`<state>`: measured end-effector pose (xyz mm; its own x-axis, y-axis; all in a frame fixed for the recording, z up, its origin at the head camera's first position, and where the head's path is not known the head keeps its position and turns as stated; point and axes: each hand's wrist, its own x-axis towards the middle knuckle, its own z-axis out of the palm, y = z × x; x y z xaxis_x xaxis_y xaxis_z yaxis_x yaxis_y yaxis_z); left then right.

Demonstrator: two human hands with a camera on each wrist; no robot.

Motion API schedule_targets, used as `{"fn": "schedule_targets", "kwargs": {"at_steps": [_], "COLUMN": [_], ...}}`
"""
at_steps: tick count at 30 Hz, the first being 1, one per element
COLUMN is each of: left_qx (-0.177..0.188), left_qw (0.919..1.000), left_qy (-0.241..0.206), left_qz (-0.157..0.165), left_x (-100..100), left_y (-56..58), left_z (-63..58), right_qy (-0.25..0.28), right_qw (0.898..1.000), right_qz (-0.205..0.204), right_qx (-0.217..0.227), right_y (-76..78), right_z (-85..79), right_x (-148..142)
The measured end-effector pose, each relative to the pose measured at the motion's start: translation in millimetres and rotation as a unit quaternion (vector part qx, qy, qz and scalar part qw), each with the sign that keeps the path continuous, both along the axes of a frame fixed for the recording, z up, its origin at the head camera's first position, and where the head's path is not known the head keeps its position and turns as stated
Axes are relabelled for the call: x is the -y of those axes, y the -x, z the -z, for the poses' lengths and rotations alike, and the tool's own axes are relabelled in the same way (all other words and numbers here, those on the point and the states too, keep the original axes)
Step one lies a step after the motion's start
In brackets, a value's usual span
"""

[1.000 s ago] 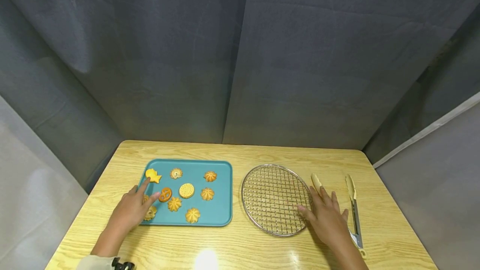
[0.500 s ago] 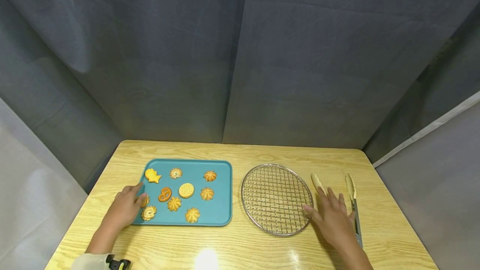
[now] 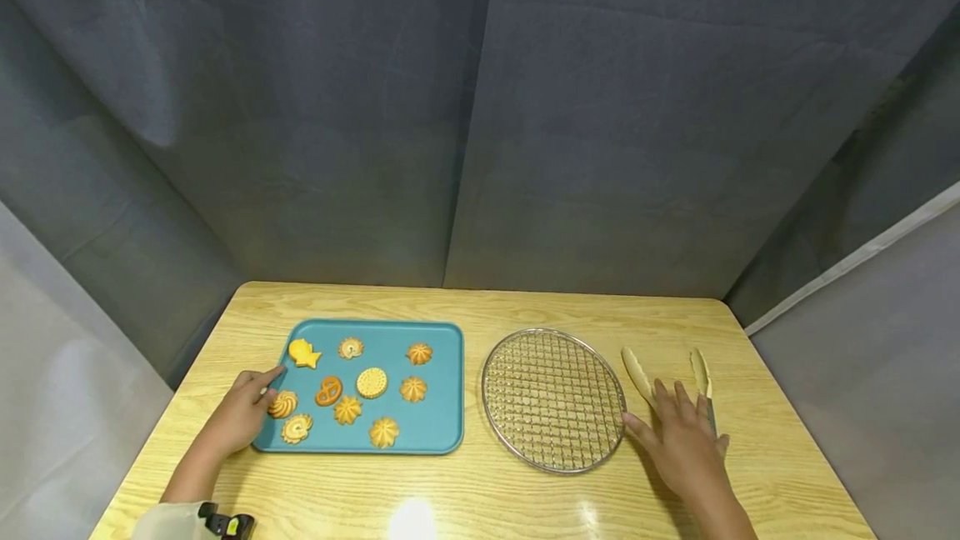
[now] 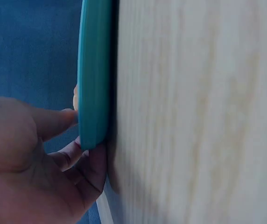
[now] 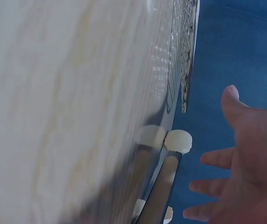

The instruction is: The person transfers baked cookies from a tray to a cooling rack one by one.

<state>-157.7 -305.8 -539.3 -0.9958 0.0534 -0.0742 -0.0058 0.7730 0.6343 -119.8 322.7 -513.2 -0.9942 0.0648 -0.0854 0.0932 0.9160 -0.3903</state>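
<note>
My left hand [image 3: 242,411] pinches the left edge of a teal baking tray [image 3: 450,407]; in the left wrist view the thumb [image 4: 59,120] meets the rim and the other fingers bend round the outer wall. On the tray lie a swirl cookie [image 3: 283,404], beside the thumb, a ring-shaped cookie [image 3: 297,428], a fish-shaped cookie [image 3: 303,353], a pretzel [image 3: 328,391] and a round cracker [image 3: 372,382]. With fingers spread, my right hand [image 3: 684,448] hovers over the tongs [image 3: 636,369], hiding much of their handles. The right wrist view shows it above the tongs' tip [image 5: 178,141], holding nothing.
A round wire cooling rack [image 3: 553,400] lies between the tray and the tongs, its right rim close to my right thumb. Several flower-shaped cookies [image 3: 384,432] are spread over the tray. Grey curtains [image 3: 360,148] enclose the wooden table [image 3: 472,490].
My left hand has drawn back leftward from over the cookies to the tray's edge, uncovering the swirl cookie. My right hand has shifted right, off the rack's rim and over the tongs.
</note>
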Motion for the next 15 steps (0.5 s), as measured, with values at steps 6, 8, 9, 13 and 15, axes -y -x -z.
{"fn": "schedule_targets", "kwargs": {"at_steps": [6, 8, 9, 13, 15], "left_qx": [-0.013, -0.015, -0.015, -0.010, -0.009], "left_qw": [0.9999, 0.9999, 0.9999, 0.9999, 0.9999], "left_qy": [-0.002, -0.002, -0.002, -0.006, -0.008], "left_qz": [0.003, 0.004, 0.005, 0.007, 0.008], "left_x": [4.0, 5.7, 6.6, 9.5, 9.6], "left_y": [0.9, 1.5, 2.1, 3.9, 4.1], "left_z": [3.2, 4.7, 5.4, 7.4, 7.3], "right_qy": [-0.004, -0.006, -0.007, 0.000, 0.008], "right_qw": [1.000, 1.000, 0.999, 0.999, 0.999], "right_qz": [0.012, 0.015, 0.017, 0.025, 0.026], "right_qx": [0.013, 0.021, 0.026, 0.045, 0.046], "right_y": [0.1, 0.8, 1.2, 3.4, 3.6], "right_z": [2.2, 1.9, 1.8, 2.7, 3.4], "right_x": [-8.4, -10.4, -11.2, -15.4, -17.2]}}
